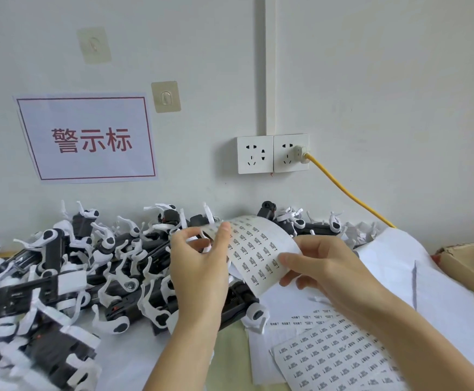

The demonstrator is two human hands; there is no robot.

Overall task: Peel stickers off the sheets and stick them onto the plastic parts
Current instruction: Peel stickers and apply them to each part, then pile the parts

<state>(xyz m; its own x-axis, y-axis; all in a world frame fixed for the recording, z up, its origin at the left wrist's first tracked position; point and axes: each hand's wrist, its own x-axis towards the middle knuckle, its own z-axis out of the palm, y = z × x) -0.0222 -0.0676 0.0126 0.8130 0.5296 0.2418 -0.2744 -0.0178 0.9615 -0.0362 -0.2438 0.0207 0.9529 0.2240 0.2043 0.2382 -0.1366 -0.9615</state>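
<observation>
Both hands hold a curved white sticker sheet (254, 246) printed with rows of small black labels, raised above the table. My left hand (199, 266) pinches its upper left edge between thumb and fingers. My right hand (323, 266) pinches its lower right edge. Under and behind the sheet spreads a big pile of black and white plastic parts (69, 277), running along the wall and filling the left of the table. More sticker sheets (334, 359) lie flat on the table below my right forearm.
White papers (399, 266) lie at the right, beside a cardboard box (472, 263) at the far right edge. On the wall are a double socket (272, 153) with a yellow cable (351, 196) plugged in, a red-lettered sign (89, 138) and adhesive hooks.
</observation>
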